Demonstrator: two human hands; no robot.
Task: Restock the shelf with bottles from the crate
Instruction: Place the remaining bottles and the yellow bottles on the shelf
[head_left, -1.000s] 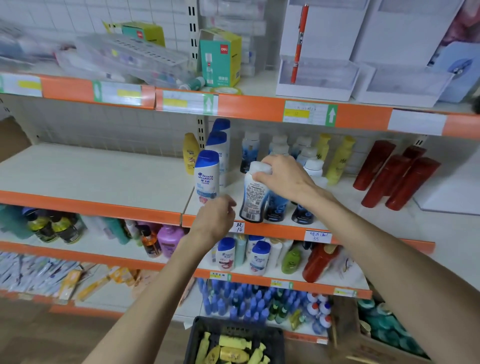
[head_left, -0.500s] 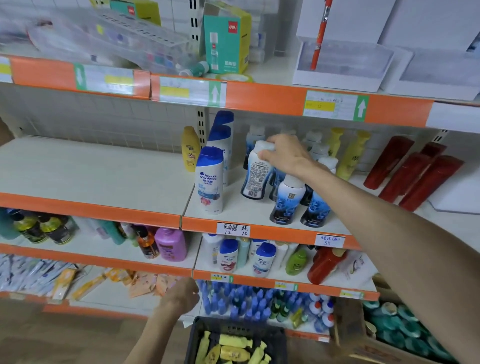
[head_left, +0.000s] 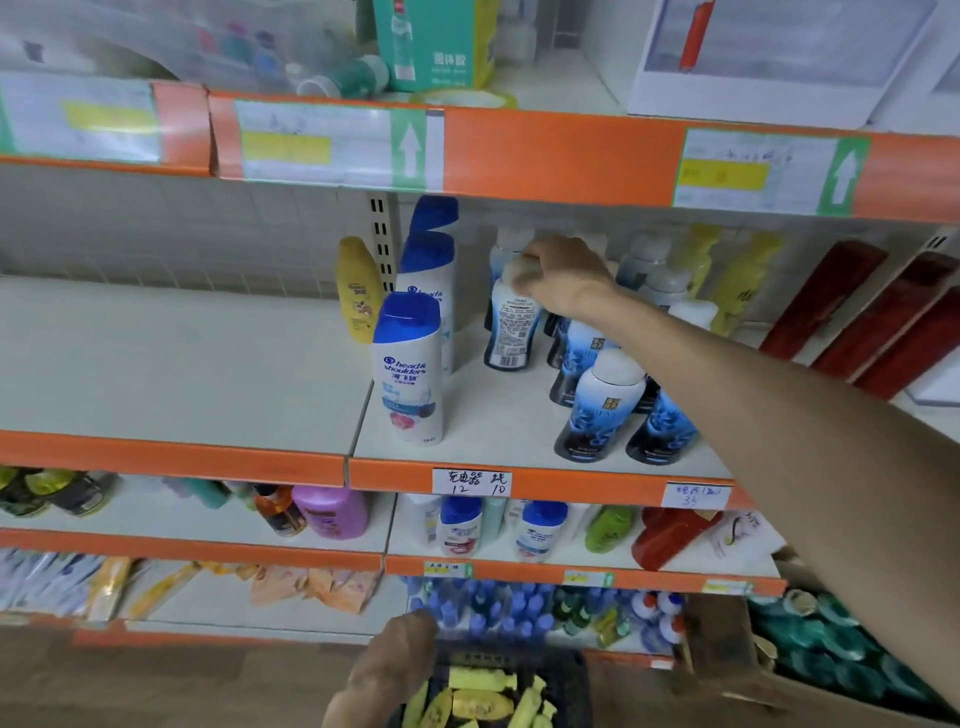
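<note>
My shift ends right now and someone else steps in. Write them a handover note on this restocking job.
Right hand: grips the white cap of a blue-and-white bottle at the middle shelf, left of the matching bottles. The bottle leans slightly and is not yet let go.
Left hand: down at the crate; fingers hidden, grip unclear.
Done: several matching bottles stand on the shelf.
Left: stand this bottle upright and release it, then probably shelve the yellow bottles lying in the crate.

Right hand (head_left: 563, 280) grips a bottle (head_left: 511, 332) by its cap on the shelf (head_left: 478, 415), left hand (head_left: 395, 670) over the crate (head_left: 574, 680).
</note>
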